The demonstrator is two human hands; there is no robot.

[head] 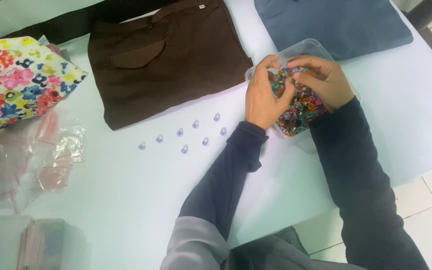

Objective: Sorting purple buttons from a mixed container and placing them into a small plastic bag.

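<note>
A clear plastic container (312,46) full of small multicoloured beads (300,116) sits on the white table (126,200). My left hand (265,94) and my right hand (321,80) are both over the container with curled fingers reaching into the beads. Whether the fingertips pinch a bead is too small to tell. Several pale lilac beads (195,124) lie in loose rows on the table just left of my left wrist.
A folded brown garment (166,55) lies at the back centre, a folded blue garment (336,22) at the back right, a floral cloth (16,80) at the left. Small clear zip bags (51,155) and a clear box of bags (21,242) sit front left. The table's edge runs along the right.
</note>
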